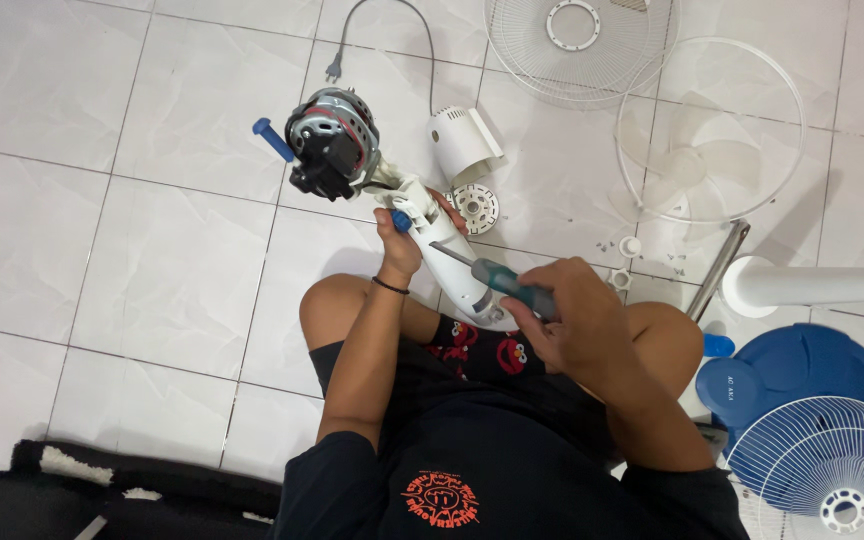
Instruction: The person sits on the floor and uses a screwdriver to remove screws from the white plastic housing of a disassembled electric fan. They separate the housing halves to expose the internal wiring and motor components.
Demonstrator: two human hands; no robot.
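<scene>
The left hand [398, 243] gripped the white fan neck [449, 250] just below the exposed motor [332, 140]; the right hand [572, 320] clenched a teal-handled screwdriver [497, 278], its tip against the neck, above the person's knees.

I sit on a white tiled floor [132, 230]. On it ahead of me lie a white motor cover [464, 143], a round slotted disc [476, 207] just beside it, and a grey cord with its plug [333, 70]. Farther right lie a wire grille [577, 45], clear blades [709, 130] and a few small bits, perhaps screws [604, 245]. A blue base [807, 375], a second grille [820, 470] and a white pole [812, 286] lie at my right, a dark mat [102, 490] at my left.
</scene>
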